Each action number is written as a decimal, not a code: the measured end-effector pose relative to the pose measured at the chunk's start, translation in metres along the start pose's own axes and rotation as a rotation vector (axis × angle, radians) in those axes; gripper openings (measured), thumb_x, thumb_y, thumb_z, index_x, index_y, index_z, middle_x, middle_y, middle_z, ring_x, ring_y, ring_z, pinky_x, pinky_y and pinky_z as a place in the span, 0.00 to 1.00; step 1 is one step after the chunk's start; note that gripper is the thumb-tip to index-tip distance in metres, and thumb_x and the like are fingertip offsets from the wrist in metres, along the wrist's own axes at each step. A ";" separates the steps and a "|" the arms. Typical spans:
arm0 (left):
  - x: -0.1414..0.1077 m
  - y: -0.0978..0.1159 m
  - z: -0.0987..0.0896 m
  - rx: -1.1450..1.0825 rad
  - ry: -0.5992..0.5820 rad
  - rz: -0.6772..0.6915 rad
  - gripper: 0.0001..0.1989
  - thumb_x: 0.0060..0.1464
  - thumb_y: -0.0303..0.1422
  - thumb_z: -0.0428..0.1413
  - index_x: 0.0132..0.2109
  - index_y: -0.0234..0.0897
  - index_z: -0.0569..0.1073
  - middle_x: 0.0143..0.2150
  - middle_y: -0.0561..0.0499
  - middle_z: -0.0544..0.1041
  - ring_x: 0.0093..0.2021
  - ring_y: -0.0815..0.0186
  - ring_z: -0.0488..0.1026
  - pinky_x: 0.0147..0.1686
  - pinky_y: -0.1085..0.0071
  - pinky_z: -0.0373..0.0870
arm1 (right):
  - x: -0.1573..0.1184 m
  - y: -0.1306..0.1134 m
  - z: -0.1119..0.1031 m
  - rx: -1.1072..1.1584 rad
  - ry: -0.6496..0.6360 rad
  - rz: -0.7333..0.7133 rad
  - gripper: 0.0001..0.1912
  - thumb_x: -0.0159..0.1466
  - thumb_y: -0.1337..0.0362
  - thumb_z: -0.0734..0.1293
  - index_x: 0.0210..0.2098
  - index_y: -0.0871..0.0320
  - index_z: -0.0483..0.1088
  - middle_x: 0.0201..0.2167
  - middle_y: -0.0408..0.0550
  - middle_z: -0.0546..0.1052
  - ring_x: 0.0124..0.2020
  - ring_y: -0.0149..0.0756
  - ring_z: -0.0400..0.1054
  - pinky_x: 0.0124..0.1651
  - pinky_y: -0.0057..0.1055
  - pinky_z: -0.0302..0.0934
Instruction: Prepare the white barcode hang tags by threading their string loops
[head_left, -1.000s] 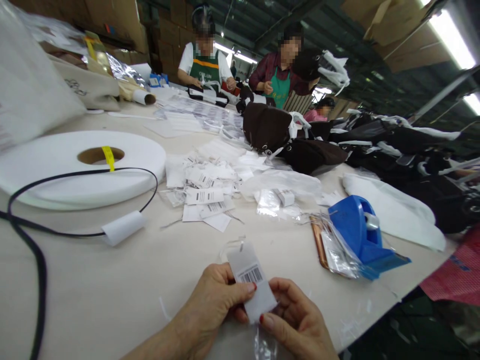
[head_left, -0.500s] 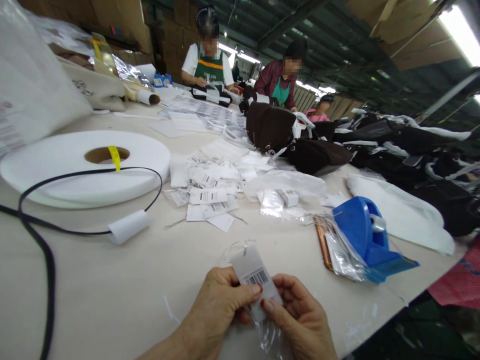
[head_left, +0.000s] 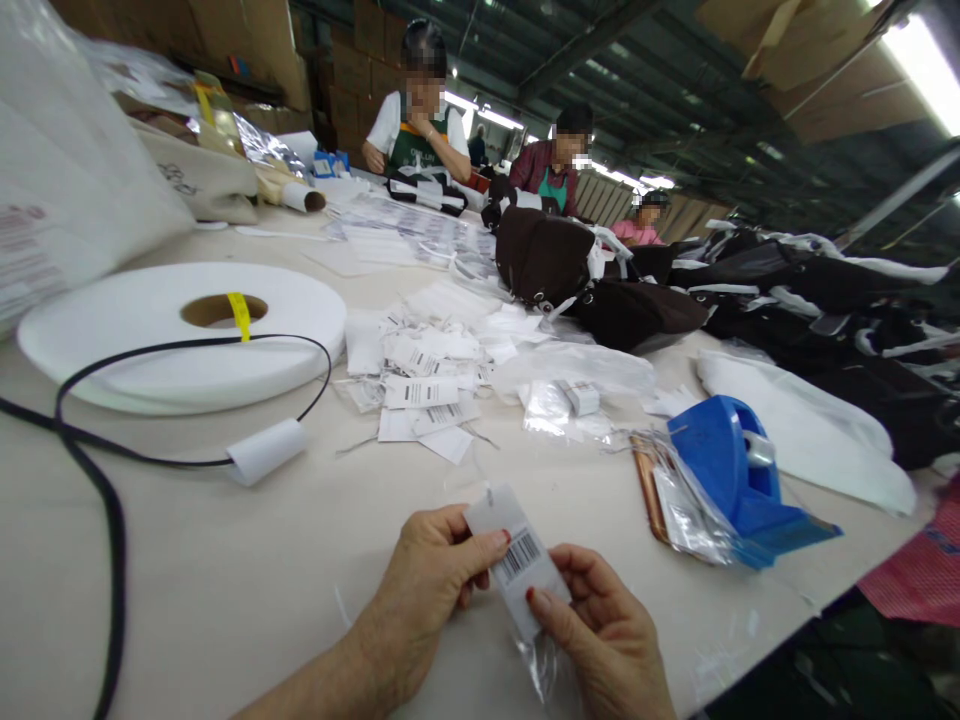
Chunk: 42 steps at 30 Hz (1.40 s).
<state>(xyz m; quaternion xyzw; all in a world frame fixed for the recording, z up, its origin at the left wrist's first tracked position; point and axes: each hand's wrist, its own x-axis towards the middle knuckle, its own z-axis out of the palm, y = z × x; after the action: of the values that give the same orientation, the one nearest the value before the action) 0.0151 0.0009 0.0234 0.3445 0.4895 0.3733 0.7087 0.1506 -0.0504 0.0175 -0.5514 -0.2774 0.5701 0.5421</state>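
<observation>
A white hang tag with a printed barcode is held low over the table, tilted, between my two hands. My left hand is closed on its left edge, the thumb lying near the barcode. The lower right part of the tag is pinched by my right hand, its thumb on the front face. Clear plastic hangs below the tag, partly hidden by the right hand. Beyond my hands lies a loose pile of white printed tags with strings.
A blue tape dispenser stands on the right, beside a stack of clear bags. On the left lie a large white roll and a black cord. Dark brown bags are heaped behind. Two co-workers stand across the table.
My left hand has slid up the tag, so more of the barcode shows. One co-worker across the table has raised a hand toward the head.
</observation>
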 end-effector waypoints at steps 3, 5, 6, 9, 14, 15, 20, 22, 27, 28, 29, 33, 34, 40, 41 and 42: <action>0.001 -0.001 0.001 -0.012 0.024 -0.022 0.10 0.40 0.35 0.58 0.21 0.31 0.71 0.14 0.57 0.64 0.16 0.76 0.55 0.17 0.77 0.47 | 0.001 0.002 -0.001 -0.006 -0.005 0.015 0.15 0.46 0.62 0.75 0.32 0.57 0.71 0.28 0.45 0.78 0.28 0.31 0.69 0.30 0.24 0.62; 0.001 0.000 0.002 -0.020 0.040 -0.034 0.10 0.39 0.35 0.58 0.20 0.31 0.71 0.14 0.57 0.64 0.16 0.76 0.55 0.17 0.77 0.47 | 0.001 0.002 -0.001 -0.009 -0.012 0.016 0.16 0.46 0.61 0.75 0.33 0.57 0.71 0.29 0.45 0.78 0.28 0.32 0.70 0.30 0.24 0.62; 0.001 0.000 0.002 -0.025 0.049 -0.036 0.10 0.39 0.35 0.58 0.20 0.31 0.70 0.14 0.57 0.64 0.16 0.76 0.55 0.17 0.77 0.47 | 0.001 0.002 0.000 -0.011 -0.015 0.014 0.16 0.46 0.61 0.75 0.33 0.57 0.71 0.29 0.45 0.78 0.29 0.32 0.70 0.30 0.25 0.63; 0.001 0.000 0.001 -0.028 0.070 -0.020 0.10 0.39 0.35 0.58 0.20 0.31 0.71 0.14 0.57 0.64 0.16 0.76 0.55 0.17 0.77 0.48 | 0.001 0.002 0.001 -0.011 -0.028 0.009 0.16 0.46 0.61 0.75 0.33 0.58 0.71 0.29 0.46 0.78 0.30 0.33 0.70 0.31 0.25 0.63; -0.001 -0.001 0.001 -0.002 0.047 -0.048 0.10 0.40 0.35 0.58 0.21 0.31 0.71 0.13 0.57 0.64 0.15 0.76 0.55 0.17 0.77 0.47 | 0.001 0.001 0.001 0.000 -0.031 0.028 0.17 0.47 0.61 0.75 0.34 0.58 0.70 0.31 0.47 0.78 0.30 0.33 0.71 0.30 0.25 0.63; -0.002 -0.002 0.002 0.005 0.036 -0.054 0.10 0.40 0.35 0.58 0.21 0.31 0.71 0.13 0.57 0.64 0.15 0.76 0.55 0.17 0.77 0.47 | 0.002 0.001 0.001 -0.003 -0.030 0.027 0.17 0.47 0.61 0.75 0.34 0.58 0.70 0.30 0.47 0.79 0.30 0.33 0.71 0.31 0.25 0.63; -0.002 -0.004 0.003 0.033 0.009 -0.042 0.10 0.41 0.35 0.57 0.21 0.31 0.72 0.15 0.57 0.64 0.16 0.76 0.55 0.16 0.78 0.47 | 0.003 0.004 0.001 -0.025 -0.012 0.002 0.17 0.47 0.60 0.74 0.34 0.59 0.70 0.28 0.47 0.78 0.29 0.34 0.71 0.31 0.26 0.63; -0.002 -0.005 0.003 0.066 -0.001 -0.020 0.10 0.42 0.35 0.56 0.22 0.31 0.72 0.15 0.56 0.65 0.16 0.76 0.56 0.16 0.78 0.48 | 0.004 0.005 0.001 -0.022 0.000 -0.010 0.17 0.47 0.60 0.75 0.34 0.59 0.70 0.28 0.48 0.78 0.29 0.35 0.71 0.30 0.26 0.63; -0.005 -0.005 0.003 0.147 -0.031 -0.009 0.11 0.45 0.37 0.54 0.26 0.31 0.73 0.20 0.54 0.70 0.18 0.75 0.60 0.14 0.81 0.52 | 0.003 0.005 0.000 -0.007 0.030 -0.020 0.17 0.46 0.60 0.75 0.33 0.58 0.71 0.28 0.47 0.78 0.29 0.36 0.71 0.31 0.28 0.64; -0.005 -0.005 0.004 0.139 -0.043 -0.016 0.12 0.46 0.37 0.54 0.27 0.31 0.73 0.20 0.53 0.70 0.18 0.75 0.61 0.14 0.81 0.53 | 0.003 0.005 0.000 -0.008 0.037 -0.027 0.17 0.46 0.60 0.75 0.33 0.58 0.71 0.28 0.47 0.78 0.29 0.35 0.71 0.31 0.28 0.64; -0.005 -0.005 0.005 0.118 -0.061 -0.027 0.12 0.46 0.38 0.54 0.27 0.31 0.73 0.21 0.52 0.71 0.18 0.74 0.62 0.13 0.81 0.53 | 0.003 0.005 0.000 -0.011 0.044 -0.035 0.16 0.46 0.60 0.75 0.33 0.58 0.71 0.28 0.46 0.78 0.29 0.35 0.71 0.31 0.27 0.64; -0.005 -0.006 0.007 0.023 -0.121 -0.041 0.12 0.46 0.38 0.54 0.29 0.30 0.73 0.20 0.50 0.73 0.21 0.68 0.70 0.11 0.81 0.56 | 0.002 0.005 -0.001 -0.038 0.059 -0.062 0.15 0.46 0.60 0.75 0.32 0.58 0.71 0.27 0.45 0.78 0.29 0.33 0.70 0.31 0.25 0.63; -0.005 -0.006 0.007 0.013 -0.116 -0.035 0.12 0.46 0.37 0.55 0.29 0.30 0.74 0.20 0.50 0.74 0.21 0.68 0.70 0.12 0.81 0.57 | 0.002 0.004 -0.001 -0.047 0.059 -0.058 0.15 0.47 0.60 0.75 0.32 0.58 0.71 0.27 0.45 0.78 0.28 0.32 0.70 0.30 0.25 0.62; -0.003 -0.007 0.005 -0.061 -0.085 -0.027 0.10 0.47 0.35 0.55 0.29 0.30 0.74 0.21 0.49 0.76 0.19 0.70 0.70 0.12 0.82 0.58 | 0.001 0.002 -0.015 -0.106 0.021 -0.090 0.16 0.50 0.59 0.73 0.37 0.55 0.70 0.31 0.46 0.76 0.31 0.35 0.70 0.34 0.28 0.63; -0.003 -0.007 0.005 -0.068 -0.082 -0.026 0.10 0.47 0.34 0.55 0.30 0.30 0.74 0.21 0.49 0.76 0.19 0.71 0.70 0.12 0.82 0.58 | 0.001 0.001 -0.018 -0.178 0.016 -0.148 0.17 0.50 0.59 0.72 0.38 0.54 0.70 0.35 0.47 0.76 0.35 0.37 0.70 0.36 0.30 0.63; -0.003 -0.007 0.005 -0.071 -0.079 -0.027 0.10 0.47 0.34 0.55 0.30 0.29 0.74 0.21 0.49 0.76 0.19 0.71 0.70 0.12 0.82 0.58 | 0.000 0.000 -0.022 -0.275 0.008 -0.223 0.16 0.51 0.59 0.71 0.39 0.53 0.71 0.39 0.48 0.74 0.39 0.39 0.69 0.38 0.31 0.63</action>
<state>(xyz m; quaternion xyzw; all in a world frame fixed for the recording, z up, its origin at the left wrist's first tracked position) 0.0206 -0.0057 0.0202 0.3268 0.4522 0.3669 0.7444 0.1707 -0.0564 0.0123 -0.5883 -0.4101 0.4610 0.5227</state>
